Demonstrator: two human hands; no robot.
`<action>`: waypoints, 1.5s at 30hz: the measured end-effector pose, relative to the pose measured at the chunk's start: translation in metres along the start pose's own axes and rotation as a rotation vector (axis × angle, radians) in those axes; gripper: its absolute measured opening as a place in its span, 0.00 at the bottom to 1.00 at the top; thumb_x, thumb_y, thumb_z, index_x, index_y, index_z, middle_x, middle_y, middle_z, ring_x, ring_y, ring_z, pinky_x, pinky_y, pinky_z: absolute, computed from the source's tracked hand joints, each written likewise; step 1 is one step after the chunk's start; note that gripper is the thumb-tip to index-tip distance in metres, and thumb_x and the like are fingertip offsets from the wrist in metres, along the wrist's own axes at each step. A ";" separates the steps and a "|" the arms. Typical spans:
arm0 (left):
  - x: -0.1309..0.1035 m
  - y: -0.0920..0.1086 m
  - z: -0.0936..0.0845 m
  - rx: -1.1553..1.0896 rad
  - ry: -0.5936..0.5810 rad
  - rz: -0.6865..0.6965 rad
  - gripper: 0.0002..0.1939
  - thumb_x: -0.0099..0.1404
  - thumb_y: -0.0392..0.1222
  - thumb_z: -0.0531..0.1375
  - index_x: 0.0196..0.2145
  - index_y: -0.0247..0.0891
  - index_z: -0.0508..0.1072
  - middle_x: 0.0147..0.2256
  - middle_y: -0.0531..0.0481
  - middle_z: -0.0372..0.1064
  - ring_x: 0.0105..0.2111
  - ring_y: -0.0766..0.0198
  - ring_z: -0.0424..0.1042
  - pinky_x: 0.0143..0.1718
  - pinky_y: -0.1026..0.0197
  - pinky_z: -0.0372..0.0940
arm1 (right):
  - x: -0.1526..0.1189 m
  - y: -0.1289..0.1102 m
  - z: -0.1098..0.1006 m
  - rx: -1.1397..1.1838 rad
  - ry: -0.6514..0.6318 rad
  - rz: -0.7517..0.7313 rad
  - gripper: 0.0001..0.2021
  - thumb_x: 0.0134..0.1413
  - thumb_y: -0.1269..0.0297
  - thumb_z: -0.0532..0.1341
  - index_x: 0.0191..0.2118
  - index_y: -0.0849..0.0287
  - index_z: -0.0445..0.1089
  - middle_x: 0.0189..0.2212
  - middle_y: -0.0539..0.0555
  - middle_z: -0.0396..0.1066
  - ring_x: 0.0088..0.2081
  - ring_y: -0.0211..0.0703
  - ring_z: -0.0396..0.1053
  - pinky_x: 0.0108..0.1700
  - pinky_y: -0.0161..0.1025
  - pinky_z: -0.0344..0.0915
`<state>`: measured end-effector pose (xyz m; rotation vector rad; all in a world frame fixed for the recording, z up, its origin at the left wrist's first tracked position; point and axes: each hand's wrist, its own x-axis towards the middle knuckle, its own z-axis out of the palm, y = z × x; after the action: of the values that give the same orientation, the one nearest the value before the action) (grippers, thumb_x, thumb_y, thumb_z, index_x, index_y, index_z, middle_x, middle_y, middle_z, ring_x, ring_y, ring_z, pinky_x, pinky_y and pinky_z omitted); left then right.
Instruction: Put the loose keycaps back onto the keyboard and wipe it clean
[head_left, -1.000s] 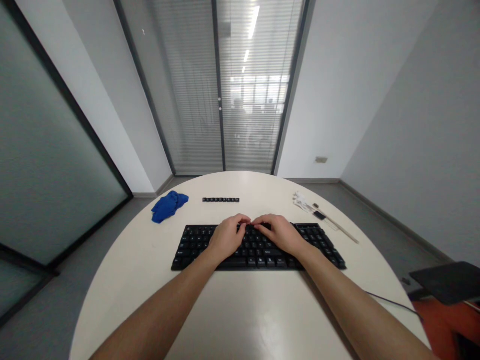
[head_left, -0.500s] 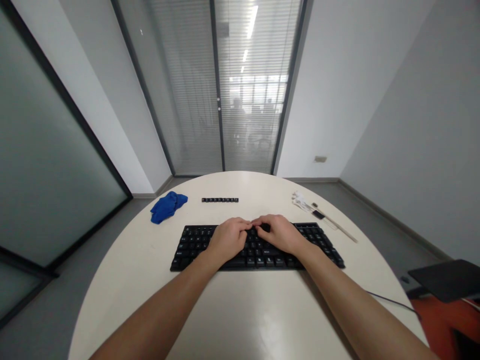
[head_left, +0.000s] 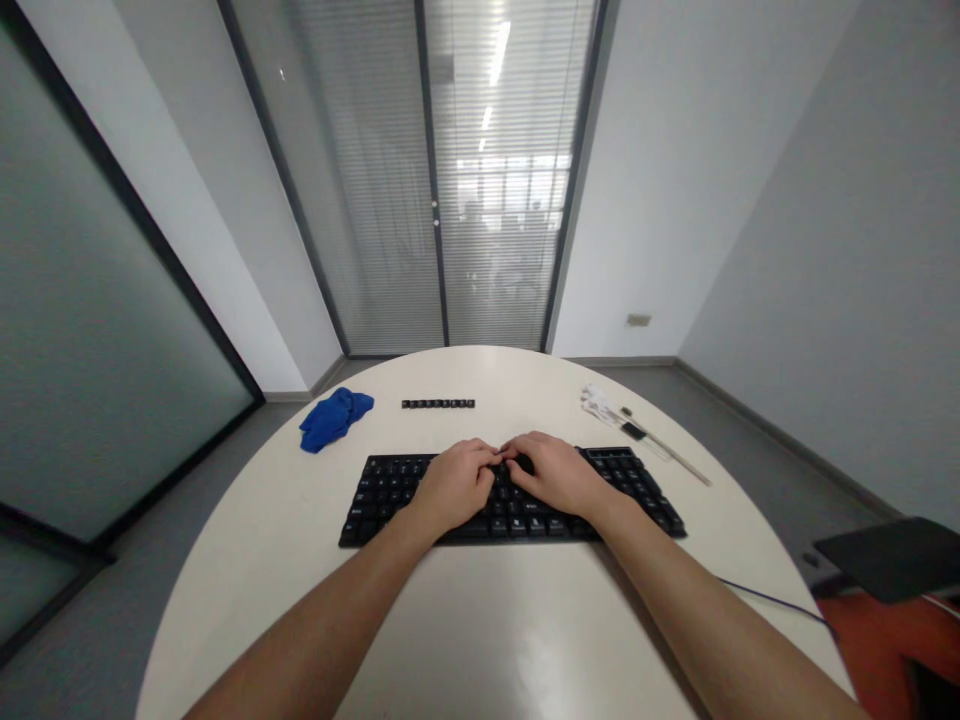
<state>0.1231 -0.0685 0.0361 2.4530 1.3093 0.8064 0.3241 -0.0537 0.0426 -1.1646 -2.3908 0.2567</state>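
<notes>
A black keyboard (head_left: 517,527) lies on the round cream table (head_left: 480,620). Over its middle, my left hand (head_left: 457,485) and my right hand (head_left: 551,472) come together, fingertips meeting near the keyboard's far edge. The fingers of both hands are bent and closed; whatever lies between the fingertips is too small to make out. Beyond the keyboard, a row of small black keycaps (head_left: 438,404) sits on the table.
A crumpled blue cloth (head_left: 335,418) lies at the far left. White strips (head_left: 598,402), a small black piece (head_left: 634,430) and a thin stick (head_left: 679,460) lie at the right. A dark cable (head_left: 776,600) crosses the right edge, near an orange seat (head_left: 892,650).
The view has shifted very slightly. My right hand's thumb and fingers have moved a little, while both hands stay together over the keyboard.
</notes>
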 end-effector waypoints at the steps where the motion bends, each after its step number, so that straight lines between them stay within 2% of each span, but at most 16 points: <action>1: 0.000 -0.001 0.001 -0.003 0.007 -0.005 0.17 0.65 0.30 0.53 0.44 0.41 0.79 0.46 0.49 0.77 0.48 0.58 0.73 0.56 0.56 0.66 | 0.000 0.000 0.001 0.003 0.005 -0.001 0.09 0.60 0.68 0.59 0.44 0.56 0.74 0.41 0.55 0.78 0.45 0.49 0.73 0.50 0.44 0.66; 5: 0.000 -0.004 0.005 0.086 0.069 -0.049 0.16 0.65 0.31 0.55 0.49 0.36 0.75 0.52 0.42 0.73 0.55 0.54 0.69 0.61 0.51 0.62 | 0.000 0.003 0.005 0.021 0.013 0.005 0.08 0.60 0.68 0.59 0.44 0.57 0.72 0.40 0.55 0.76 0.45 0.48 0.71 0.50 0.43 0.65; 8: -0.001 -0.004 0.007 0.155 0.064 -0.056 0.18 0.66 0.33 0.55 0.53 0.33 0.72 0.57 0.38 0.68 0.59 0.51 0.65 0.63 0.47 0.58 | 0.000 0.004 0.006 0.032 0.015 0.008 0.07 0.60 0.68 0.60 0.44 0.57 0.71 0.40 0.55 0.75 0.45 0.48 0.71 0.49 0.43 0.65; 20: -0.002 -0.004 0.006 0.100 0.080 -0.056 0.18 0.65 0.31 0.54 0.52 0.38 0.71 0.56 0.41 0.68 0.58 0.53 0.65 0.64 0.48 0.59 | -0.001 0.004 0.006 0.030 0.022 0.024 0.08 0.61 0.66 0.60 0.45 0.56 0.71 0.40 0.55 0.75 0.45 0.48 0.71 0.49 0.43 0.64; 24: 0.001 -0.010 0.009 0.042 0.136 -0.061 0.16 0.68 0.32 0.53 0.51 0.37 0.71 0.57 0.41 0.67 0.59 0.53 0.64 0.64 0.48 0.58 | -0.001 0.003 0.004 0.025 0.015 0.004 0.09 0.62 0.66 0.59 0.47 0.56 0.71 0.42 0.55 0.75 0.46 0.49 0.71 0.50 0.44 0.64; 28: 0.012 -0.021 0.011 0.066 0.177 -0.123 0.14 0.69 0.36 0.54 0.51 0.35 0.71 0.56 0.39 0.67 0.59 0.51 0.64 0.64 0.47 0.59 | -0.001 0.002 0.003 0.026 0.011 0.001 0.09 0.61 0.67 0.59 0.47 0.56 0.71 0.42 0.55 0.75 0.45 0.49 0.71 0.50 0.45 0.64; 34: 0.049 -0.049 -0.004 0.343 0.097 -0.053 0.20 0.69 0.32 0.51 0.56 0.32 0.70 0.61 0.35 0.62 0.63 0.49 0.58 0.65 0.46 0.55 | -0.001 0.002 0.002 0.050 0.012 0.010 0.08 0.61 0.68 0.59 0.45 0.56 0.72 0.41 0.55 0.76 0.45 0.48 0.71 0.51 0.44 0.64; 37: 0.067 -0.064 -0.008 0.435 -0.006 -0.017 0.22 0.70 0.31 0.50 0.60 0.35 0.67 0.65 0.38 0.59 0.66 0.49 0.53 0.66 0.45 0.52 | -0.001 0.001 0.001 0.058 0.013 0.011 0.08 0.61 0.67 0.59 0.46 0.56 0.72 0.41 0.55 0.76 0.45 0.48 0.71 0.50 0.44 0.65; 41: 0.079 -0.076 0.003 0.444 -0.068 -0.034 0.23 0.71 0.32 0.50 0.62 0.35 0.64 0.65 0.38 0.60 0.68 0.47 0.50 0.65 0.44 0.52 | -0.001 0.000 0.000 0.061 0.015 0.009 0.08 0.61 0.67 0.60 0.45 0.56 0.72 0.41 0.55 0.76 0.44 0.48 0.71 0.50 0.44 0.65; 45: 0.080 -0.073 0.013 0.438 -0.114 -0.039 0.21 0.70 0.31 0.52 0.59 0.36 0.66 0.64 0.38 0.62 0.69 0.45 0.50 0.64 0.42 0.53 | -0.001 -0.001 -0.001 0.067 0.014 0.013 0.09 0.61 0.67 0.60 0.45 0.56 0.72 0.41 0.55 0.76 0.44 0.49 0.71 0.50 0.44 0.65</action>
<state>0.1157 0.0397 0.0205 2.7357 1.6254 0.3906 0.3247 -0.0552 0.0438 -1.1477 -2.3448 0.3298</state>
